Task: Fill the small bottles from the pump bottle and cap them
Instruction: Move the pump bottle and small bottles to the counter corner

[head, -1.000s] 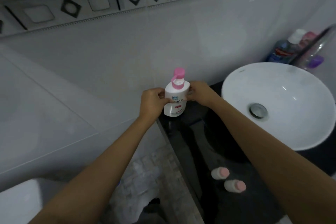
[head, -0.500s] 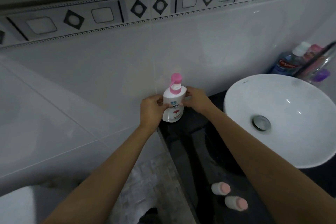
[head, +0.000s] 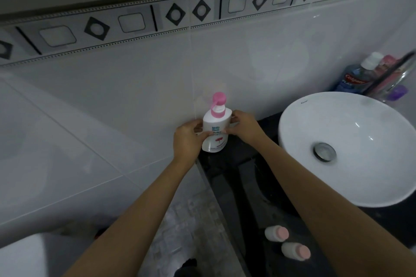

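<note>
Black countertop (head: 243,186) runs as a narrow strip from the near edge of the view up to the tiled wall (head: 135,96), its left edge dropping off to a mosaic floor (head: 180,220) at about 6 o'clock. Nearest, at 5 o'clock, two small bottles with pink caps lie on their sides on the counter: the first small bottle (head: 276,233) and, just beside it and closer to the viewer, the second small bottle (head: 295,251). Both are capped; what is inside cannot be told. Bare counter lies between these and the hands. At 3 o'clock a white round basin (head: 337,186) sits on the counter, taking up most of its right side.

Farther on, near the centre, the pump bottle (head: 215,129) stands at the counter's far left corner, close against the wall, white with a pink pump on top. The left hand (head: 186,139) grips its left side, fingers curled round the body, and the right hand (head: 244,126) grips its right side with thumb and fingers. At 2 o'clock, beyond the basin, a blue mouthwash bottle (head: 354,80) stands by the wall.
</note>
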Action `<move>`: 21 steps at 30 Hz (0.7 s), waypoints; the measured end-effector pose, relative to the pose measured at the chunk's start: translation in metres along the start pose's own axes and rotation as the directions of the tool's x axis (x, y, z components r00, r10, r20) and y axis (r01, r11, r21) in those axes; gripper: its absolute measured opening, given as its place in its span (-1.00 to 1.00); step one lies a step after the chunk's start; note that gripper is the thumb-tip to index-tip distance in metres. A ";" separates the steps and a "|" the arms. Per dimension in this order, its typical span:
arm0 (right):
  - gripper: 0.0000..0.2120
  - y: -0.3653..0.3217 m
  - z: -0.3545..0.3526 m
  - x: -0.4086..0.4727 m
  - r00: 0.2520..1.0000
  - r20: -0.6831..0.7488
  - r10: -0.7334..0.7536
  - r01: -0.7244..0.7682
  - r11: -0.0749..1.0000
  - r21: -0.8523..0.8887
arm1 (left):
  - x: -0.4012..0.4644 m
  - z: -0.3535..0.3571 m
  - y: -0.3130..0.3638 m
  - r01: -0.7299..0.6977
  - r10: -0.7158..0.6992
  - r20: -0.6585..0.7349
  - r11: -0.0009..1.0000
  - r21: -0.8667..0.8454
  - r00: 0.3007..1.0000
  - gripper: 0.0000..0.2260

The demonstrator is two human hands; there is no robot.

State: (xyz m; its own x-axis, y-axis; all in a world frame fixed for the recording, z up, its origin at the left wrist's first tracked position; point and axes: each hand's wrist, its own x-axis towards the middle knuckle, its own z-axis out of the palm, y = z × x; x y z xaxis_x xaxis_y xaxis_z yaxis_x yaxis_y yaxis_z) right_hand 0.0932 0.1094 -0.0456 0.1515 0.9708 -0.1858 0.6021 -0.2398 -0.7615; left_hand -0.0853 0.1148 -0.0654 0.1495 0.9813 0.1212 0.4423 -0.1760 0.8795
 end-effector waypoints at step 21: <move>-0.69 0.030 -0.072 -0.174 0.957 -0.233 0.175 -0.161 0.984 0.075 | -0.081 0.043 0.062 -0.275 0.334 0.337 0.938 -0.212 0.880 -0.77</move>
State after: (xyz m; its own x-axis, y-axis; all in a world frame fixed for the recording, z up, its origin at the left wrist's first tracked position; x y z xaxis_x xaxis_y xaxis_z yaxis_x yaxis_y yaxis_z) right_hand 0.1412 -0.0672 0.0082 0.4328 0.8861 -0.1661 0.5092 -0.3923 -0.7661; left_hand -0.0317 0.0211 -0.0402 0.5773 0.7787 0.2456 0.1859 -0.4182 0.8891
